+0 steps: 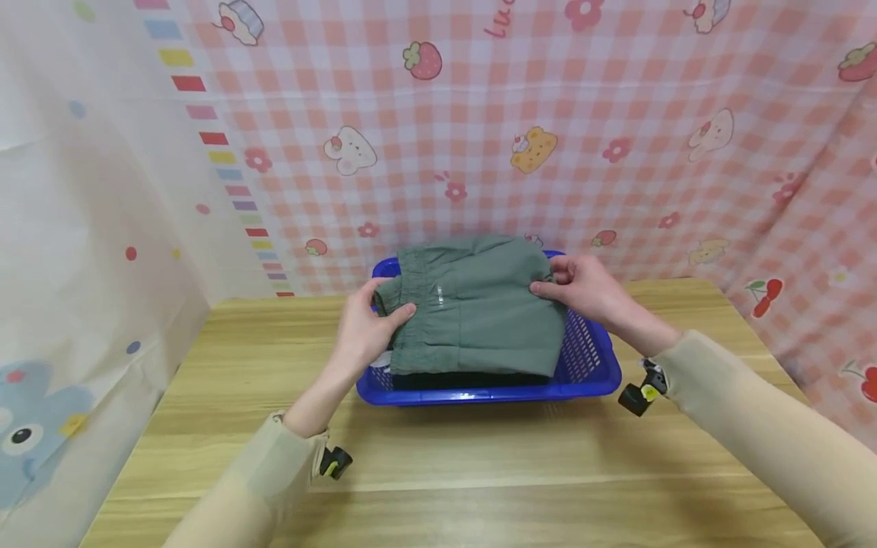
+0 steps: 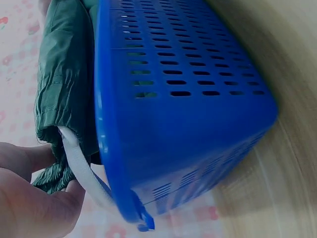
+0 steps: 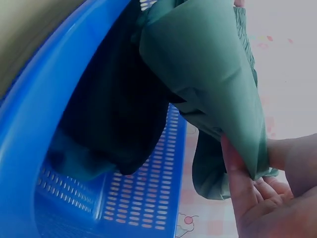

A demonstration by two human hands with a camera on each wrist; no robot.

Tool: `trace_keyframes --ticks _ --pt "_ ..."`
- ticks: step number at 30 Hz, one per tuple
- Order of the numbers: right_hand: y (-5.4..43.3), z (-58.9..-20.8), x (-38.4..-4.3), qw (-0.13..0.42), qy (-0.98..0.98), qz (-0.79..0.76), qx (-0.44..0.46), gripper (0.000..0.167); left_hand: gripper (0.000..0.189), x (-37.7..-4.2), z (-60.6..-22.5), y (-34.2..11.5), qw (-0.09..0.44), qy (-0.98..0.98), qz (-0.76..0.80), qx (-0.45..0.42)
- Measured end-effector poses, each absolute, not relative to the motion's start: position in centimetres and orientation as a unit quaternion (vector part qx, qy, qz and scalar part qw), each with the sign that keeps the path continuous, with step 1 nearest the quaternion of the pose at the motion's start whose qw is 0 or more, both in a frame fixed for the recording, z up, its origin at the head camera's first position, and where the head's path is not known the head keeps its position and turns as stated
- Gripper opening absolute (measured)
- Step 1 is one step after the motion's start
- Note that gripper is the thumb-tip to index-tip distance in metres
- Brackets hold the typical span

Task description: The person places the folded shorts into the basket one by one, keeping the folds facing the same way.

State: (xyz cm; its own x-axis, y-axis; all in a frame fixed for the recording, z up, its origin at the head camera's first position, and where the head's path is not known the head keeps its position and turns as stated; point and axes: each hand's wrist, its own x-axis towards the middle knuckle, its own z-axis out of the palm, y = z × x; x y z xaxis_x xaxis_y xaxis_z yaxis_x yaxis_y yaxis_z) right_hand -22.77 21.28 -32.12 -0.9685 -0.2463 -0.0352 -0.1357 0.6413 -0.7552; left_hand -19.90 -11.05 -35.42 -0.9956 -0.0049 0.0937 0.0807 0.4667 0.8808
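Folded green pants (image 1: 489,312) with a gathered elastic waistband lie over the top of a blue plastic basket (image 1: 479,396). My left hand (image 1: 363,331) pinches the waistband end at the left, thumb on top. At the opposite end, my right hand (image 1: 589,289) pinches the folded edge between thumb and fingers. A white drawstring (image 2: 81,166) hangs from the waistband in the left wrist view. Beneath the pants, dark cloth (image 3: 121,104) sits inside the basket; how many pieces it makes up cannot be told.
The basket stands on a wood-grain table (image 1: 479,472) near its back edge. Behind it hangs a pink checked curtain (image 1: 466,152), with a white curtain (image 1: 103,190) at the left. Perforated basket walls (image 2: 183,74) rise around the cloth.
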Motion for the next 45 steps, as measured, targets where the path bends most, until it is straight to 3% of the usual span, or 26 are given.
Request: trace_keyframes --ticks 6,10,23,27,34,39,45 --pt "21.1 -32.3 -23.5 0.098 0.909 -0.387 -0.117 0.04 0.057 -20.1 -36.1 -11.2 0.024 -0.869 -0.494 -0.018" --pt "21.1 -32.3 -24.2 0.125 0.911 -0.376 -0.112 0.024 0.058 -20.4 -36.1 -11.1 0.011 -0.878 -0.477 -0.019" --pt "21.4 -33.5 -25.8 0.208 0.92 -0.292 -0.155 0.031 0.058 -20.9 -37.1 -10.2 -0.019 -0.912 -0.407 -0.036" --pt "21.0 -33.9 -25.7 0.205 0.929 -0.255 -0.172 0.032 0.066 -20.7 -37.9 -10.4 -0.027 -0.928 -0.37 -0.043" --pt "21.4 -33.6 -24.9 0.16 0.949 -0.219 -0.164 0.084 0.089 -20.0 -38.2 -10.0 -0.005 -0.948 -0.306 -0.09" --pt "22.1 -33.3 -24.1 0.165 0.943 -0.23 -0.175 0.095 0.09 -20.1 -37.6 -10.6 -0.035 -0.953 -0.269 -0.133" --pt "22.4 -33.5 -23.6 0.24 0.922 -0.216 -0.214 0.111 0.118 -20.3 -37.2 -11.3 -0.11 -0.95 -0.24 -0.164"
